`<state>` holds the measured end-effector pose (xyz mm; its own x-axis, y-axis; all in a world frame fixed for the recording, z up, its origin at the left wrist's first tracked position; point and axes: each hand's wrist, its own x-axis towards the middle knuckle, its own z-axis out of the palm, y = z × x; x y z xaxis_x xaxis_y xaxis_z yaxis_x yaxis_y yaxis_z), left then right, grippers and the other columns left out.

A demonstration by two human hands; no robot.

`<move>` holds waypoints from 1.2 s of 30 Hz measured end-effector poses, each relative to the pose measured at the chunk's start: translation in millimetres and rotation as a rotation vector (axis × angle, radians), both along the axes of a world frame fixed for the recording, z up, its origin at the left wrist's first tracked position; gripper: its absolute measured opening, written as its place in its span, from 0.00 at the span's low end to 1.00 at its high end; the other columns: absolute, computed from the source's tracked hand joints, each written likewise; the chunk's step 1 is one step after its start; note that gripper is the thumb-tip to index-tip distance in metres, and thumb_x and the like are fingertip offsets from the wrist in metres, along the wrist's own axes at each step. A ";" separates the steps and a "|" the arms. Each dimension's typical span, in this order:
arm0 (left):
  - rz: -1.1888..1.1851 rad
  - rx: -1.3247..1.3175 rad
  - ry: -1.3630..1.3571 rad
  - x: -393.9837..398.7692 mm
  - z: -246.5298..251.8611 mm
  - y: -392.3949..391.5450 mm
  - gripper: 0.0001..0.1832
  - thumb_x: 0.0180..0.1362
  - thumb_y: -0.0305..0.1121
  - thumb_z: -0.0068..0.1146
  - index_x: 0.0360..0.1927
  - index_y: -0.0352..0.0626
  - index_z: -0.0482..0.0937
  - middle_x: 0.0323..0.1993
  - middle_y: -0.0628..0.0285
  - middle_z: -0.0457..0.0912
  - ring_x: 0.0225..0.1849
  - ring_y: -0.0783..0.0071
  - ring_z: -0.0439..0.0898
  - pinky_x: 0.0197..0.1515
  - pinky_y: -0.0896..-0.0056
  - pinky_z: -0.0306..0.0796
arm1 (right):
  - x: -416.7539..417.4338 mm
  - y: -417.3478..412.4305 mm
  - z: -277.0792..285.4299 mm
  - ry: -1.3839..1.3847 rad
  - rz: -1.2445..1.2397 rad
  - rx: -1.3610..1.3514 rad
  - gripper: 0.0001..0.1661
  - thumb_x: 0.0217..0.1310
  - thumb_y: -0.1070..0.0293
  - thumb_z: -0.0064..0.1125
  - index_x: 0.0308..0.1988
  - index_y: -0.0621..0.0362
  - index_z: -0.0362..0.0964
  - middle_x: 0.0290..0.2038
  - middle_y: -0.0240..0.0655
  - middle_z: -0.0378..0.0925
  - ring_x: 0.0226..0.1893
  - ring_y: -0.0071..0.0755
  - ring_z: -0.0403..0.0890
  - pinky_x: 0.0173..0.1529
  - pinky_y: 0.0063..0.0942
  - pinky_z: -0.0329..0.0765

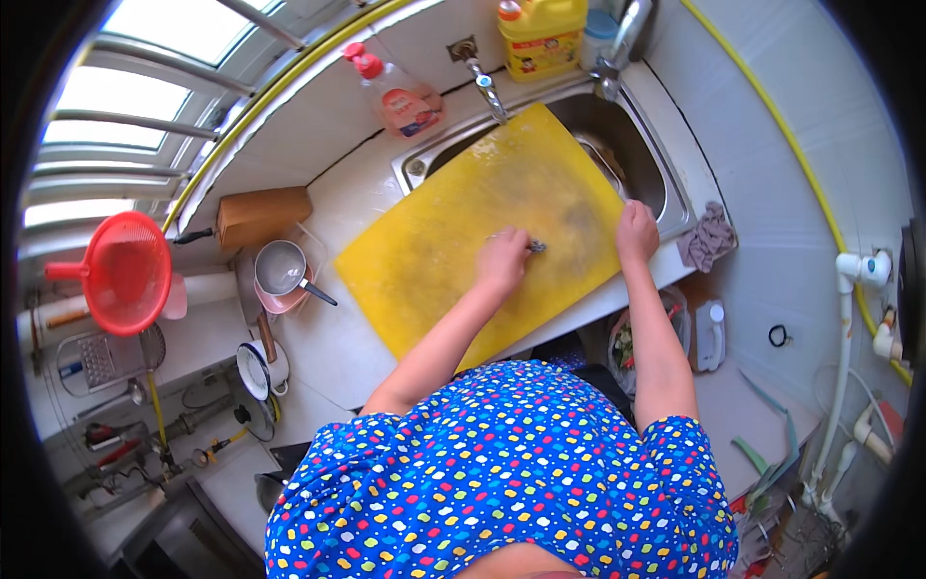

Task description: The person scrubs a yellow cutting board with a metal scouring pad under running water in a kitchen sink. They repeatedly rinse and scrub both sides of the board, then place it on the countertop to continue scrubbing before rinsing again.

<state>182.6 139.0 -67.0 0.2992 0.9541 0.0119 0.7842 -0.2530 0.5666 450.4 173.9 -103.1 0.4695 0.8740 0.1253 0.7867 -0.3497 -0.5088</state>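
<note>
A large yellow cutting board [448, 217] lies across the counter and over part of the steel sink [676, 188]. Its surface has dark stains and looks wet near the far corner. My left hand [504, 258] is closed on a small grey scouring pad [536, 246], pressed to the middle of the board; most of the pad is hidden by the fingers. At the board's right edge, by the sink's rim, my right hand [636, 228] grips the board. A chrome faucet [486, 85] points down at the board's far edge.
Behind the board stand a pink-capped pump bottle [405, 105] and a yellow jug [544, 43]. A crumpled cloth [707, 237] lies right of the sink. To the left are a knife block [264, 216], a small saucepan [281, 268], an enamel pot [262, 369] and a hanging red strainer [129, 273].
</note>
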 end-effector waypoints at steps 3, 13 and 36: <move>0.305 -0.282 -0.430 -29.1 -3.1 14.3 0.10 0.58 0.30 0.62 0.42 0.44 0.77 0.35 0.62 0.82 0.36 0.66 0.82 0.38 0.70 0.75 | 4.1 9.9 0.5 -0.024 0.140 0.302 0.11 0.66 0.65 0.50 0.40 0.53 0.79 0.42 0.37 0.78 0.46 0.45 0.77 0.51 0.41 0.73; 0.797 -0.620 -1.554 -97.1 92.0 70.6 0.04 0.67 0.36 0.56 0.43 0.53 0.78 0.33 0.73 0.83 0.29 0.82 0.80 0.27 0.80 0.74 | -117.9 109.4 133.7 0.407 0.561 0.603 0.08 0.64 0.71 0.55 0.39 0.58 0.81 0.36 0.37 0.80 0.37 0.38 0.81 0.44 0.30 0.77; 0.868 -0.414 -2.028 -96.7 134.5 216.1 0.13 0.70 0.32 0.49 0.57 0.53 0.70 0.44 0.66 0.79 0.44 0.72 0.80 0.39 0.68 0.78 | -298.1 268.3 188.4 1.044 0.699 0.049 0.16 0.58 0.63 0.68 0.43 0.61 0.83 0.33 0.32 0.85 0.32 0.19 0.82 0.39 0.22 0.79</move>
